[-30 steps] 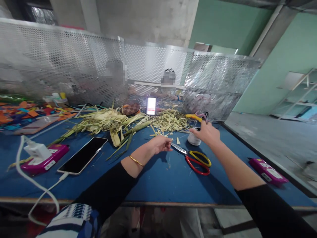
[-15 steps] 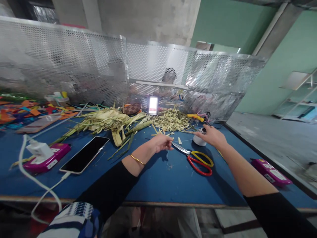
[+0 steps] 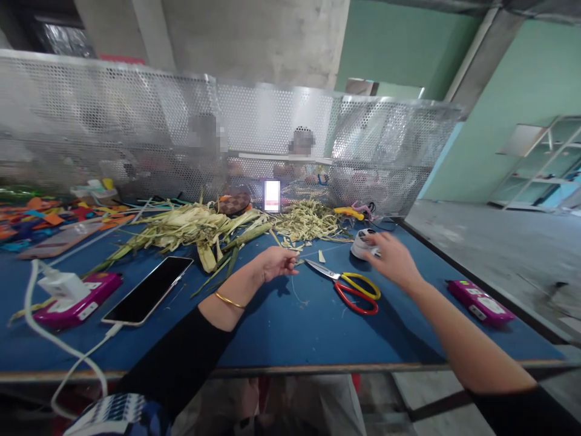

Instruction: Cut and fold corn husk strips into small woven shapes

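Scissors are lying on the blue counter, and right by their tips the left hand has its grip pinched tight on thin thread. Right hand has a loose, spread grip beside the white spool, can't tell if they're touching; pale husks are heaped farther back.
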`<action>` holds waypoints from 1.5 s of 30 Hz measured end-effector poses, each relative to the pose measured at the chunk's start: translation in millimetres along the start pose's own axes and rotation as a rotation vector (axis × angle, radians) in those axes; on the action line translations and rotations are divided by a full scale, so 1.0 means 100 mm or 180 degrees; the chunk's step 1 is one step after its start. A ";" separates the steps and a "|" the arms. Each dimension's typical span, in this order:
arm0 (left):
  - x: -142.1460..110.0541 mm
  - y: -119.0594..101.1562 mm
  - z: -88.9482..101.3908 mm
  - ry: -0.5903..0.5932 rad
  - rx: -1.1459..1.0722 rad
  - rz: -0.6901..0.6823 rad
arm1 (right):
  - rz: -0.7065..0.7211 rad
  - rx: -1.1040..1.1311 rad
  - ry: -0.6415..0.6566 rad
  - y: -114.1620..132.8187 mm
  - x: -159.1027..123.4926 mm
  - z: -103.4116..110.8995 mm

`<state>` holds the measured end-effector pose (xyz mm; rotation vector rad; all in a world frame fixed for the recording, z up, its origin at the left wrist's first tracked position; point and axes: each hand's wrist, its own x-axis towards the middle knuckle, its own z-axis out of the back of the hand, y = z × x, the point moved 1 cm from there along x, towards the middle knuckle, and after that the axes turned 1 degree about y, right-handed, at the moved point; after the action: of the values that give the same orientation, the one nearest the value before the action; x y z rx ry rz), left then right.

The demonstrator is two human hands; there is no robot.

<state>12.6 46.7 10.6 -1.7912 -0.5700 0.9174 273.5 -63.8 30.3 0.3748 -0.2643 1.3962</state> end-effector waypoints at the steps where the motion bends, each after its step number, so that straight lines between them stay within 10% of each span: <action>1: 0.00 0.01 0.00 -0.0008 -0.0013 0.0007 | 0.0166 0.0139 0.0520 0.06 -0.13 -0.04; 3: 0.01 0.02 -0.01 -0.0001 -0.0035 0.0034 | 0.0470 0.0073 0.1201 0.18 -0.36 -0.11; 10: 0.01 0.03 -0.04 0.0066 -0.0050 0.0093 | 0.0195 0.0058 0.1648 0.26 -0.50 -0.09; 19: 0.05 0.07 -0.05 0.0095 -0.0064 0.0084 | -0.1534 0.3770 0.2431 0.19 -0.65 0.17; 25: 0.03 0.07 -0.07 0.0144 -0.0056 0.0109 | -0.1797 0.4621 0.2690 0.22 -0.66 0.09; 36: 0.06 0.12 -0.08 0.0185 0.0008 0.0102 | -0.1569 0.3692 0.1922 0.35 -0.24 -0.23; 45: -0.08 0.01 -0.15 0.0215 -0.0082 0.0064 | 0.0146 -0.0449 0.1265 0.14 -0.46 -0.12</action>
<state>19.1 32.0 15.4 -1.8468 -0.5238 0.8634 251.6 -99.0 2.2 -0.0289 -0.0438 1.4547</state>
